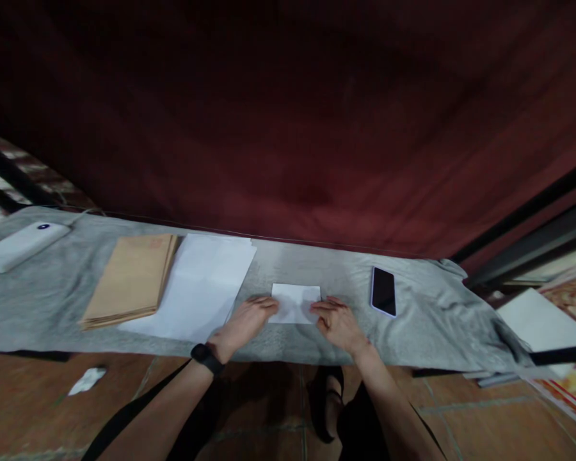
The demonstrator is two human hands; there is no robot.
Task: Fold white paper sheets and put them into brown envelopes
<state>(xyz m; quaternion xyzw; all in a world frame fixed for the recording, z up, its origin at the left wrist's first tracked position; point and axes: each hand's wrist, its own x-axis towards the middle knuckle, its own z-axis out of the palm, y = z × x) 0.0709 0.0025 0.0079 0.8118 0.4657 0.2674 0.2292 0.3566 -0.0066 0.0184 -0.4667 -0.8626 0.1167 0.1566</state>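
A small folded white paper [295, 299] lies on the grey cloth-covered table [48, 301]. My left hand [244, 320], with a black wristband, rests its fingertips on the paper's left edge. My right hand [336, 321] presses its fingertips on the paper's right lower edge. Both hands lie flat with fingers stretched forward, holding the paper down against the cloth.
A stack of white sheets [199, 288] and a pile of brown envelopes [132, 278] lie to the left. A white power bank [19, 246] sits far left, a black phone [383, 291] to the right. A dark red curtain [288, 115] hangs behind. A paper scrap [87, 380] lies on the floor.
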